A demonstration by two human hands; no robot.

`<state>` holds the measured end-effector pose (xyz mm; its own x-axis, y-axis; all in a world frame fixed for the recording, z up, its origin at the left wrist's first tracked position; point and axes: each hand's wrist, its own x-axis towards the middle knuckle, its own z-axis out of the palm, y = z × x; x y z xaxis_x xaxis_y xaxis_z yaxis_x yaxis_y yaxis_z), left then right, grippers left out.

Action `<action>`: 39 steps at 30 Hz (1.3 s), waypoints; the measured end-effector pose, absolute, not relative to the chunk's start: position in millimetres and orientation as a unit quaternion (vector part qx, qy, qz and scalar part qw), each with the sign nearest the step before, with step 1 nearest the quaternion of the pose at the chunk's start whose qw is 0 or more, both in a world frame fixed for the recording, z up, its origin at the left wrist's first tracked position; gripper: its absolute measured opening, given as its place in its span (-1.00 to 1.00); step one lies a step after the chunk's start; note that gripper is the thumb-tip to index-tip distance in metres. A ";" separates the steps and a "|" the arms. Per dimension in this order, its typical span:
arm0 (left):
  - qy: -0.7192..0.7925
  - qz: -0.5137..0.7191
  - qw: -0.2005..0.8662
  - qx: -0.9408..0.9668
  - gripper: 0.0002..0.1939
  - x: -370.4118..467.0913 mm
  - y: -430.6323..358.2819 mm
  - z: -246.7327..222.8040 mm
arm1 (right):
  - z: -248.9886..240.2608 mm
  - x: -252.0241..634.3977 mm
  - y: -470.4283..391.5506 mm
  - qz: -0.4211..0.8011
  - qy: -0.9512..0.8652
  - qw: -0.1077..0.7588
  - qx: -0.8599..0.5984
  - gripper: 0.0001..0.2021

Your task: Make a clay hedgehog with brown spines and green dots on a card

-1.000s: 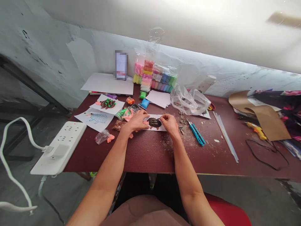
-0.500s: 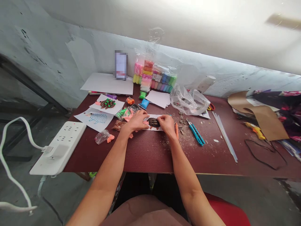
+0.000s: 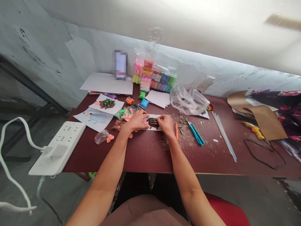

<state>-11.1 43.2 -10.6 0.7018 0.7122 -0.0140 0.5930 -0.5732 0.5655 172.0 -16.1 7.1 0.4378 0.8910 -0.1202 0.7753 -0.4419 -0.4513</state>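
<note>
Steadied the white card (image 3: 152, 115) on the desk (image 3: 145, 153) with the left hand (image 3: 138, 121) spread apart, and worked with the right hand (image 3: 166, 123) pinched together, any held piece too hidden to tell, at the seed-covered dark shape (image 3: 153, 122), apparently placing or pressing, with light touch needed.

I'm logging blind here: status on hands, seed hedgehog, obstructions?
Left hand spread on white card; right hand pinched at seed hedgehog. Hedgehog lying on card, back seed-covered. No obstruction seen; orange stick lies beside right wrist.
</note>
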 end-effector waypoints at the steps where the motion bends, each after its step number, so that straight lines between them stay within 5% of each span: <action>1: 0.371 0.108 0.275 0.880 -0.49 -11.0 43.2 -10.7 | 6.8 172.3 -16.0 0.175 -0.501 0.168 -0.831 -0.77; 15: 0.373 0.105 0.275 0.880 -0.45 -12.1 43.5 -10.4 | 7.6 192.8 -21.3 0.149 -0.491 0.279 -0.811 -0.68; 27: 0.369 0.103 0.272 0.883 -0.46 -12.1 45.4 -11.1 | 22.6 251.0 -3.8 0.043 -0.414 0.075 -0.906 -0.57; 39: 0.373 0.096 0.271 0.882 -0.46 -12.0 43.5 -8.7 | 14.1 256.6 6.5 0.042 -0.411 0.073 -0.908 -0.61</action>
